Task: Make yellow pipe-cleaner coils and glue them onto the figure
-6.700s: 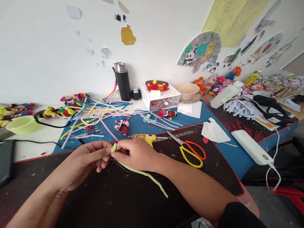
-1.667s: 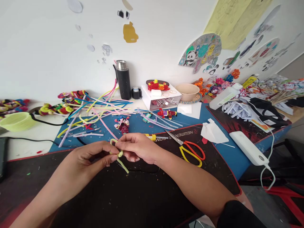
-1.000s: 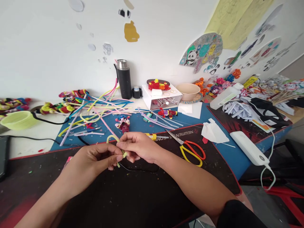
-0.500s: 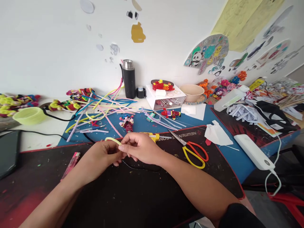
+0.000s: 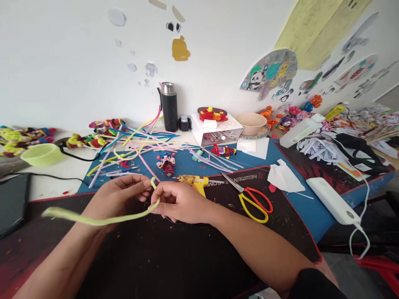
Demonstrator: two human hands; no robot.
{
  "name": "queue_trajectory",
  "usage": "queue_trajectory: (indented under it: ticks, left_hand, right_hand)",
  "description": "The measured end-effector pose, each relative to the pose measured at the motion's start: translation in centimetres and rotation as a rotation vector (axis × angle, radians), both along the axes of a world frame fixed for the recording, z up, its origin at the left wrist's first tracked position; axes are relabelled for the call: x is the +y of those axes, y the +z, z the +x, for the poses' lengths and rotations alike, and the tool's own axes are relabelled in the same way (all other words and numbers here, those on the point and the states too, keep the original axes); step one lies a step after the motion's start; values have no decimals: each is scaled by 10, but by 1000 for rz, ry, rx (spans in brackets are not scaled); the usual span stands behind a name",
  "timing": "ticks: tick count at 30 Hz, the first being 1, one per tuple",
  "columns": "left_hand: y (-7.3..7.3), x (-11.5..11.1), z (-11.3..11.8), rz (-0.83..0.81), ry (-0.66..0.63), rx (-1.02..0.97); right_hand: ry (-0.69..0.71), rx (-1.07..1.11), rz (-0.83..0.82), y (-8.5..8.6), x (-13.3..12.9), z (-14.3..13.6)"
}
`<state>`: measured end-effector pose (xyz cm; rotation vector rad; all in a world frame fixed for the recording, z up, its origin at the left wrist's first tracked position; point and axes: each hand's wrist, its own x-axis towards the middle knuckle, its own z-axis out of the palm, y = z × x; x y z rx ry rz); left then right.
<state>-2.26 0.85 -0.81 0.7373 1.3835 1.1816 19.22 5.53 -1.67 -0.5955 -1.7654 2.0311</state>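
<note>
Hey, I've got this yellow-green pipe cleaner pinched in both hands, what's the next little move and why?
Probably swing the long loose tail back toward your fingertips for another wrap. The pipe cleaner is pinched between the left hand and the right hand, a short end curls up between the thumbs, and the free length trails out left across the left wrist, unwound.

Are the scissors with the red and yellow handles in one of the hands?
No, the scissors lie on the dark mat, apart from the right hand, which holds a yellow-green pipe cleaner.
</note>
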Motion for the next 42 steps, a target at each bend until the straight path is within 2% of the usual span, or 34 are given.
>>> queue_trajectory:
  ticks: [3,7,11,15,20,24,30,36,42]
  left_hand:
    - [3,1,-1,54,67,-70]
    - [9,0,0,94,83,-147]
    - [15,-2,1,115,95,-189]
    - [21,-6,2,110,94,-226]
    - [27,-14,10,99,-46,-213]
    - [26,-17,16,135,-199,-125]
    - [23,-20,22,157,-410,109]
    - [21,-19,34,90,-483,299]
    - [10,-13,27,-2,-465,383]
  right_hand:
    - [36,-1,24,-1,-2,0]
    - [51,21,-18,5,-2,0]
    - [-2,89,-106,9,4,-1]
    - [-81,172,-212,4,11,-1]
    - [-181,187,-370,0,16,-2]
    - [-236,142,-386,-2,17,-2]
    - [-240,76,-222,-7,16,-1]
    - [-277,-95,53,-7,9,-2]
    - [-343,-156,423,-4,7,-1]
